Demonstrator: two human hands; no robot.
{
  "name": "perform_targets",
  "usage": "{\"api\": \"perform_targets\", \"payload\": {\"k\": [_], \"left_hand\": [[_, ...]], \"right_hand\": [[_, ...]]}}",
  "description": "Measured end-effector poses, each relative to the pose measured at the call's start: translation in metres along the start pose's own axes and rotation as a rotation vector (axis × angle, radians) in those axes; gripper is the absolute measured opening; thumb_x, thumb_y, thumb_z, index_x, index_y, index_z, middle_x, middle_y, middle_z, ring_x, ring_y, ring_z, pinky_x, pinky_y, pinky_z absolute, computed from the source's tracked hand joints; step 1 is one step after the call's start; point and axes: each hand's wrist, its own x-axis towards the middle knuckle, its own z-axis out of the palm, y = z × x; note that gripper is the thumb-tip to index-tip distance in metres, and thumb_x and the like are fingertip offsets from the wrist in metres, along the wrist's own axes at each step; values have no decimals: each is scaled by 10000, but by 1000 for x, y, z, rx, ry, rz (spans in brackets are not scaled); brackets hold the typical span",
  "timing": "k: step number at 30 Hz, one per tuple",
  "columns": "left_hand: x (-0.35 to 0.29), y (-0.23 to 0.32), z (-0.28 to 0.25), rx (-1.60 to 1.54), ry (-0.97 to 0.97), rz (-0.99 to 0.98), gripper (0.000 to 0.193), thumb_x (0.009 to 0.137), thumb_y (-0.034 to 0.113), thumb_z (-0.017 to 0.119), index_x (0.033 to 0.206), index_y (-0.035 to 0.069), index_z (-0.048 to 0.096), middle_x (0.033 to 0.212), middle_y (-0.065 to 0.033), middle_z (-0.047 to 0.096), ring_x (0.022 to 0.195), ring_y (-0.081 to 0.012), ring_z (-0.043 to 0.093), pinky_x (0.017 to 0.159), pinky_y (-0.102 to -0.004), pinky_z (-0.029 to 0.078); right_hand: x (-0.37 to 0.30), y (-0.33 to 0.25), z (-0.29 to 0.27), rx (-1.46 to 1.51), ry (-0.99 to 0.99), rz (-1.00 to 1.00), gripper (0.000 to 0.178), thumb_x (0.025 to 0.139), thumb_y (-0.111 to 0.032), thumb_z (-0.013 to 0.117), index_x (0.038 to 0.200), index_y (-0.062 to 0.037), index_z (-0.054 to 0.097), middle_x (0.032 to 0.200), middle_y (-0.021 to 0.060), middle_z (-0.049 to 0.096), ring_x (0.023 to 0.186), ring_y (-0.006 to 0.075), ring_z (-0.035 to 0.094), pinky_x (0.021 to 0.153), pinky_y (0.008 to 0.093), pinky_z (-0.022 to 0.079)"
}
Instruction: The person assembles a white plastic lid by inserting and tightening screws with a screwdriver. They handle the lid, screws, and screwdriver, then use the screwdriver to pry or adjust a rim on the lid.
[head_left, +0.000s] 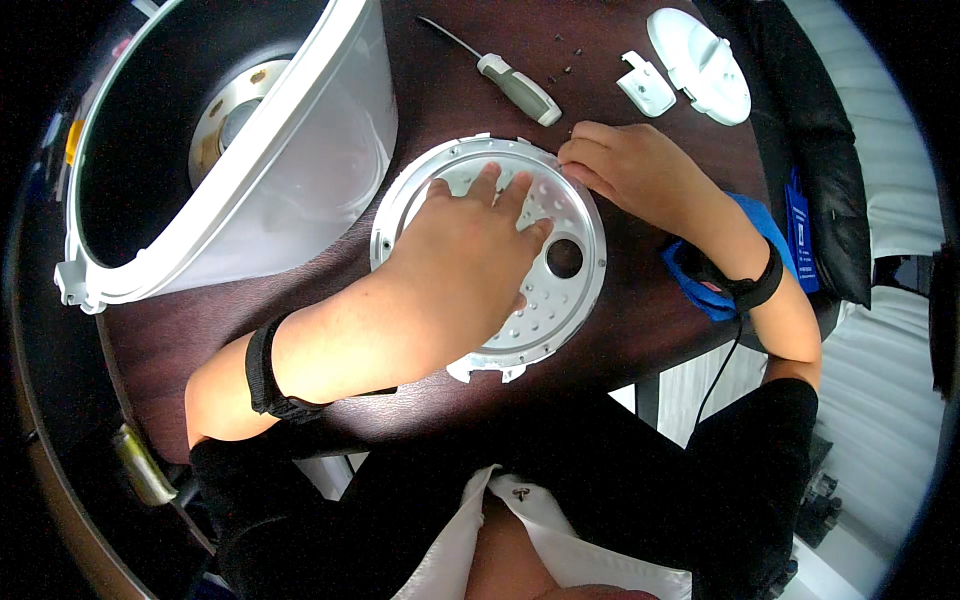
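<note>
A round silvery metal plate with a dimpled surface, a rim of small holes and one large dark hole lies on the table in front of me. My left hand rests flat on it, fingers spread, covering much of its middle and left side. At the plate's far right rim, my right hand is closed with its fingertips pinched together. Whatever those fingertips may hold is hidden. Beyond the plate lies a screwdriver with a grey and white handle, its shaft pointing up and left. Several tiny dark screws lie near it.
A white appliance body with a dark hollow inside stands at the left, close to the plate. At the far right lie a small white plastic piece and an oval white cover. A blue cloth hangs by the table's right edge.
</note>
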Motion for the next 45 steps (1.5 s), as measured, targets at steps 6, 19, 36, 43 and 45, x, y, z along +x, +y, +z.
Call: {"api": "perform_targets", "payload": {"k": [6,19,36,43,45], "left_hand": [[2,-1,0,-44,0,1,596,800,294,707,1323,73,528,1407,-247,433,1304,-398,430,962,-467,448],[0,-3,5,-27,17,-4,568,820,285,684,1320,66,527,1409,-228,446,1294,-390,448,953,-450,446],[-1,-1,3,-2,10,-10,567,820,275,683,1324,68,525,1414,-224,443,1305,-383,438,973,-455,433],[-3,0,2,12,1,-21,602,816,280,689,1349,76,498,1422,-218,434,1304,-376,437,976,-456,434],[-2,0,0,-8,15,-26,625,812,279,694,1364,81,479,1418,-213,438,1307,-371,430,980,-456,431]], "right_hand": [[3,-3,-3,-2,-35,7,127,869,-129,612,943,-26,618,890,84,579,712,258,621,616,345,504],[-1,-1,0,89,53,22,127,828,-72,653,931,-3,627,897,95,608,708,280,639,605,356,519],[0,-6,-5,-4,67,28,123,841,-96,659,928,-22,615,874,86,608,691,278,642,586,363,517],[6,-12,-11,-82,2,-34,110,797,-88,579,887,-40,539,874,115,565,710,315,637,596,395,526],[9,-15,-14,-119,-24,-47,101,792,-76,578,876,-39,536,881,121,571,717,316,642,597,392,529]]}}
